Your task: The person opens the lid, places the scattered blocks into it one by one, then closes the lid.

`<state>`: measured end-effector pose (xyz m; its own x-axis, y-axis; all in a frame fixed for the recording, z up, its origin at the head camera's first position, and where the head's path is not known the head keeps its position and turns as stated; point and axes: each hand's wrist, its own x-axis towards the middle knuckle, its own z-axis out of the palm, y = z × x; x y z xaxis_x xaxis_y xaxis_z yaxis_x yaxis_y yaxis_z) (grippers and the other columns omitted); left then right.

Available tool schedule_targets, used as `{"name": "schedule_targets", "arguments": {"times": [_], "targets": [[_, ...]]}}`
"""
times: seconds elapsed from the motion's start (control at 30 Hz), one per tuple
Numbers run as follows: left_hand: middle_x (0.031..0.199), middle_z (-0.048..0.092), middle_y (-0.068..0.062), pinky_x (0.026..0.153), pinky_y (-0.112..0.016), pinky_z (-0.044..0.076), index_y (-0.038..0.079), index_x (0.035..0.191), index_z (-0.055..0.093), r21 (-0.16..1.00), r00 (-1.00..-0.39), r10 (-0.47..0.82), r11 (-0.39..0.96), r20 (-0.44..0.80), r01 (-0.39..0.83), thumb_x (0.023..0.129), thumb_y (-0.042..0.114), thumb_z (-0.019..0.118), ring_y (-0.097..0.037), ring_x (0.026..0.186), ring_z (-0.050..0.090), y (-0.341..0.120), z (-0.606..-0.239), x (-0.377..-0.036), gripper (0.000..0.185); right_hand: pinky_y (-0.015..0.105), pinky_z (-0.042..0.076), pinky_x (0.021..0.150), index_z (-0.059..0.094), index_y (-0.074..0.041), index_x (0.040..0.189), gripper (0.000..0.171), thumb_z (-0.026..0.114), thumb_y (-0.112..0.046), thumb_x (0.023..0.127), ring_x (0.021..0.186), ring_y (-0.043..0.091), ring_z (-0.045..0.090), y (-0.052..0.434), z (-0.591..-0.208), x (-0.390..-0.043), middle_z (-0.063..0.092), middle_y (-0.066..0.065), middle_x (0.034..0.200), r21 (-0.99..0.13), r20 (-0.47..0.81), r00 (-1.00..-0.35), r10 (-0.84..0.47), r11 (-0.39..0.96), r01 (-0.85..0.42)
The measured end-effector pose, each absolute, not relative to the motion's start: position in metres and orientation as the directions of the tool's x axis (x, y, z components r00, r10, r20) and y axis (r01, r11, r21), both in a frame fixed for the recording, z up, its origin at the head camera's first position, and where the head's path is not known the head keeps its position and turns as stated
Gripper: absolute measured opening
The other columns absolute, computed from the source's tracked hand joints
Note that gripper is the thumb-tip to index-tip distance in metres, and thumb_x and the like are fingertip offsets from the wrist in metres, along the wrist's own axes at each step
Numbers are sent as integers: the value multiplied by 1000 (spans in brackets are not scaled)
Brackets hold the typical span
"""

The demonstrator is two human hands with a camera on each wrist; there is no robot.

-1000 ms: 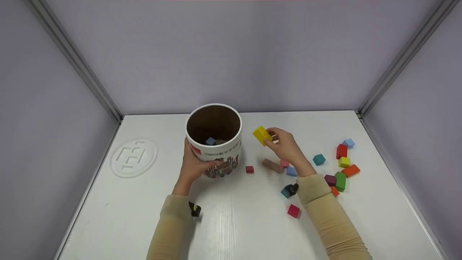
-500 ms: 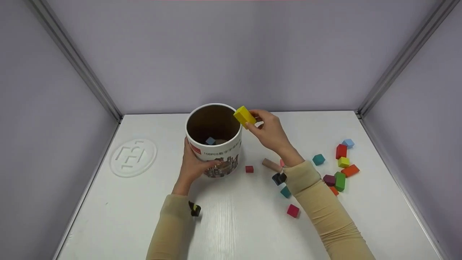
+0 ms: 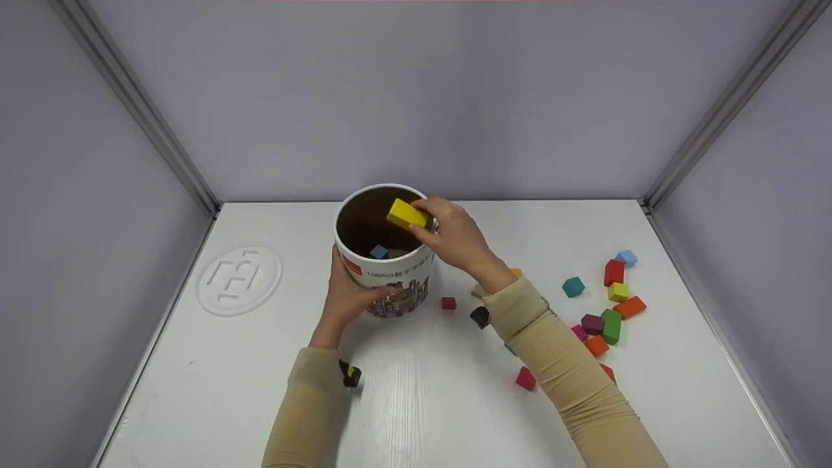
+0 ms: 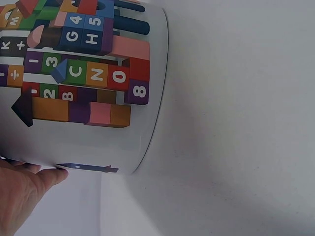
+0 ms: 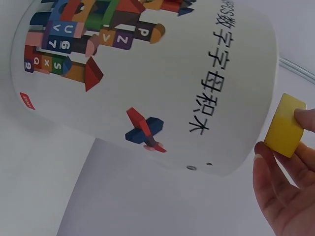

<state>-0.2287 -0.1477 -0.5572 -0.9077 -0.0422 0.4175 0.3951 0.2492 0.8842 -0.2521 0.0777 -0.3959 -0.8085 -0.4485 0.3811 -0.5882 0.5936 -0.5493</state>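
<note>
Yellow and rectangular, a smooth wooden block (image 3: 407, 214) is pinched between the thumb and fingertips of the right hand (image 3: 455, 237), held tilted just above the open mouth of the cylindrical tub (image 3: 385, 260), near its right rim. In the right wrist view the same block (image 5: 284, 126) shows a flat matt face beside the tub's curved white wall (image 5: 147, 83), which carries printed pictures of coloured letter and number blocks and a column of black characters. The tub stands upright on the white bench (image 3: 422, 403), whose surface shows a faint wood grain; its inside is plain brown card, and a light-blue block (image 3: 378, 251) lies at the bottom. The left hand (image 3: 348, 296) grips the tub's near wall, fingers curled round its lower part; the left wrist view shows a fingertip (image 4: 51, 175) pressed against the base edge. Loose blocks lie on the bench to the right: a small dark-red cube (image 3: 448, 303) close to the tub, a teal cube (image 3: 572, 286), and well apart a cluster with a red block (image 3: 614, 272), a green block (image 3: 611, 325) and an orange block (image 3: 630, 307). A round embossed logo (image 3: 239, 280) marks the bench at left.
</note>
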Motion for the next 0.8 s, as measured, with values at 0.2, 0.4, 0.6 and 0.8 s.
{"name": "schedule_targets", "arguments": {"times": [0.2,0.4,0.6,0.8], "targets": [[150,34,-13,115,-47,28,16,156,12,884,-911,-41,264,410,386,56,32,98,-32,134,36,-144,-547,-222,132,33,53,86,62,-6,127,37,68,-22,94,98,21,62,68,-400,-256,64,7,117,-475,363,-814,-453,661,-580],[149,35,-9,115,-45,29,8,155,13,889,-916,-36,260,400,378,58,23,98,-23,134,38,-141,-524,-209,129,41,45,98,61,-9,132,40,65,-27,96,110,21,60,66,-405,-259,63,5,126,-441,361,-818,-447,692,-572],[147,38,-4,114,-41,31,6,155,14,885,-913,-34,263,407,385,55,18,99,-22,133,39,-139,-521,-206,131,42,44,103,61,-8,133,42,64,-30,97,120,24,55,79,-408,-258,57,9,132,-478,394,-804,-446,648,-593],[144,40,4,114,-38,31,9,154,15,885,-910,-28,247,415,396,55,19,99,-18,131,41,-139,-523,-207,130,39,49,95,62,-4,127,38,66,-24,96,110,24,58,107,-413,-252,57,8,128,-543,397,-806,-438,596,-591]]}}
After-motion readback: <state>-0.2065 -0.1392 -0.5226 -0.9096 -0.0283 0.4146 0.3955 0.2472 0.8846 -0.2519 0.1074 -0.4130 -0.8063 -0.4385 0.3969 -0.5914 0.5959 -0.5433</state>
